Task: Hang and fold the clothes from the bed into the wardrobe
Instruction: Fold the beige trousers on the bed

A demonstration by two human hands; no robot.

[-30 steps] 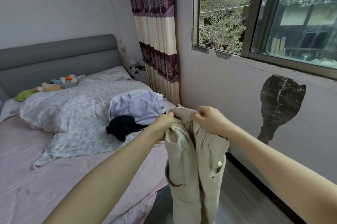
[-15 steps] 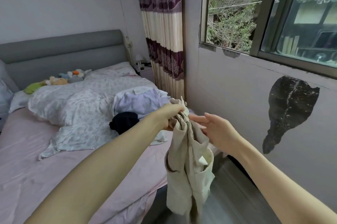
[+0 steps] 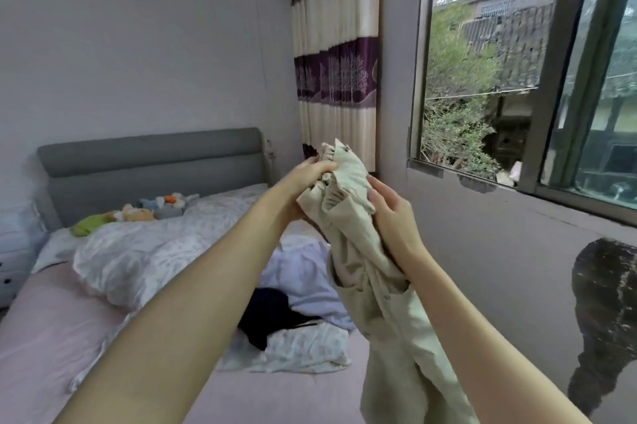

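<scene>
At the centre of the frame I am seeing the left hand (image 3: 310, 179) gripping the gathered waistband of the beige garment (image 3: 375, 272), fingers curled round the bunched cloth, while the right hand (image 3: 391, 220) is pinching a fold just below it (its fingertips are buried in the fabric). The garment is hanging in the air over the bed's (image 3: 51, 337) right edge, and its lower end is running out of the bottom of the frame. At lower centre, my left forearm is covering part of the lavender garment (image 3: 303, 282) and the black garment (image 3: 272, 316) lying on the floral quilt (image 3: 144, 258).
</scene>
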